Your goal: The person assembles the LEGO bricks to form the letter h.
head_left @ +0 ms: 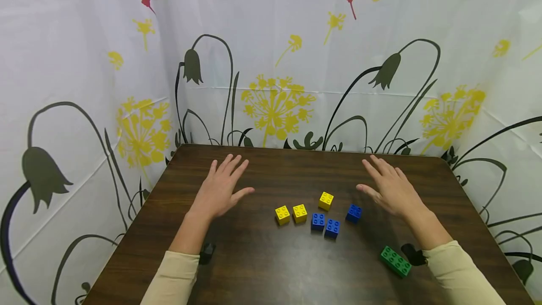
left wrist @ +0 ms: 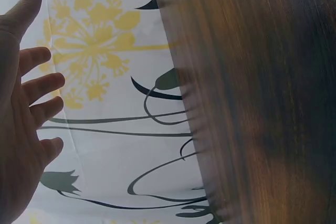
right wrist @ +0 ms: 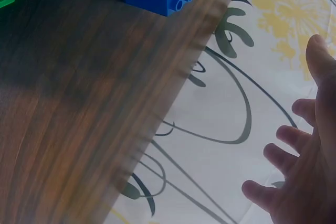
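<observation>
My left hand [head_left: 218, 191] is held over the table's left half with fingers spread and nothing in it. On the other side, my right hand [head_left: 391, 189] hovers palm down, fingers apart, also holding nothing. Between them sit three yellow toy bricks, the left one [head_left: 282, 215], the middle one [head_left: 299, 213] and the far one [head_left: 326, 200]. Three blue bricks lie beside these: one [head_left: 318, 221], a nearer one [head_left: 332, 228], and one [head_left: 354, 213] closest to my right hand. A longer green brick [head_left: 395, 261] rests near my right wrist.
The dark wood-grain table [head_left: 254, 272] has its far edge just beyond my fingertips. Behind it hangs a white curtain [head_left: 262, 4] printed with grey, yellow and red flowers. A small dark wrist device [head_left: 414, 254] shows at my right cuff, and another [head_left: 207, 253] at my left.
</observation>
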The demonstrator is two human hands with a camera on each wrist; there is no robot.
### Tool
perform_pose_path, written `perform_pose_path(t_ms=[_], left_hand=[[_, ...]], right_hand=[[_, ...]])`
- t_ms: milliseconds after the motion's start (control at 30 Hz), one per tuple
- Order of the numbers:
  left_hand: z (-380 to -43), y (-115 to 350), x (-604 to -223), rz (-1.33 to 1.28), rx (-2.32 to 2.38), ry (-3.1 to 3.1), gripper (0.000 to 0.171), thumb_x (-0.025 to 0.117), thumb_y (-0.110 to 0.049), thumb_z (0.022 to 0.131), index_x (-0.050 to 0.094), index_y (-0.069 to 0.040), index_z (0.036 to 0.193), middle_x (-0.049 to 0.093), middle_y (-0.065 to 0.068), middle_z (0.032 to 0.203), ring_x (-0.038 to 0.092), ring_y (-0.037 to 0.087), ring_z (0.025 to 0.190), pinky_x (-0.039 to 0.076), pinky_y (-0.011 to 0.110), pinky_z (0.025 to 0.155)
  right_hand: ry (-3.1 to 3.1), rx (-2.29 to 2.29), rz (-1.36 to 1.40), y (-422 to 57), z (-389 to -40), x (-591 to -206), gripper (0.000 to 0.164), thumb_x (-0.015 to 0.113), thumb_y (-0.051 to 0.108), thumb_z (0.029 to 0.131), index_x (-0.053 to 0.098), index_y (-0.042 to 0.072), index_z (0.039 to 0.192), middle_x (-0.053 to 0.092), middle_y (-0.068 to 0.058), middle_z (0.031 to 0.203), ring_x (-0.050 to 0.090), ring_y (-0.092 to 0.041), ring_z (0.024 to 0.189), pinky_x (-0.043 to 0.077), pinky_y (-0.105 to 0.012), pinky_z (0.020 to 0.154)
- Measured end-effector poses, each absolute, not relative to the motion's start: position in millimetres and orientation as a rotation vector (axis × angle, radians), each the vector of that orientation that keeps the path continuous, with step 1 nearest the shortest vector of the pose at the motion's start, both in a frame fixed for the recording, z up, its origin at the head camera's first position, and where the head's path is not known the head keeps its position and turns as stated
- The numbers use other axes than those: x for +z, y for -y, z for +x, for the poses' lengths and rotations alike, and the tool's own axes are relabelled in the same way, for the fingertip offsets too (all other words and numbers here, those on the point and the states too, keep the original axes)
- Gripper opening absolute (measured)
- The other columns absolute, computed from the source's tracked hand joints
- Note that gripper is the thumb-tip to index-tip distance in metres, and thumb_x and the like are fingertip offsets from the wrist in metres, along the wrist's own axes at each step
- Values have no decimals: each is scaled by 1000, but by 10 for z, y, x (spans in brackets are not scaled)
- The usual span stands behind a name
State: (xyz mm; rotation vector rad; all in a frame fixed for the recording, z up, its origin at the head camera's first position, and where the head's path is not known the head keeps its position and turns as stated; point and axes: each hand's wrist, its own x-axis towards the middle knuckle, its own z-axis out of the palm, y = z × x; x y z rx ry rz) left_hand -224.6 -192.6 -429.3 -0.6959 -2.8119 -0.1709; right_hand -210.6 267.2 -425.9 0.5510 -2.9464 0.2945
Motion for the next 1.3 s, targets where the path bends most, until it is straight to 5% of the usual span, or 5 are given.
perform_pose_path(t_ms=[500,767,900,1033,1300], left_hand=[[-2245,1788,-4552,-739,-601,2843,78,52,-60,95,30,-17,155,31,6,157,22,27,146,13,54,117],[-2128,1551,-4815,-726,-975,2819,69,72,-39,90,43,-20,149,46,4,148,40,28,137,36,55,107],[-2076,1381,-4967,-722,-1149,2786,62,77,-27,87,53,-12,141,58,7,135,53,28,124,43,52,101],[-2030,1229,-5085,-723,-1292,2773,51,78,-21,86,59,-4,132,64,12,123,62,30,108,51,50,90],[-1997,1050,-5205,-600,-1271,2803,53,85,-23,78,64,-7,124,68,4,114,64,23,97,53,41,85]], right_hand=[[2875,390,728,-2559,-2036,-4345,68,65,40,94,42,5,148,37,-22,151,38,-42,134,30,-63,107],[2750,422,915,-2296,-1873,-4582,41,76,27,88,68,10,124,63,-6,121,65,-25,101,54,-47,86],[2807,455,928,-2189,-1771,-4692,37,75,29,88,70,12,121,65,0,114,67,-17,89,57,-39,75],[2870,490,911,-2133,-1691,-4796,40,74,33,89,69,12,123,66,0,114,68,-17,92,57,-40,77],[2921,559,827,-2054,-1644,-5008,47,78,31,85,66,12,126,67,-2,118,65,-21,103,55,-45,85]])
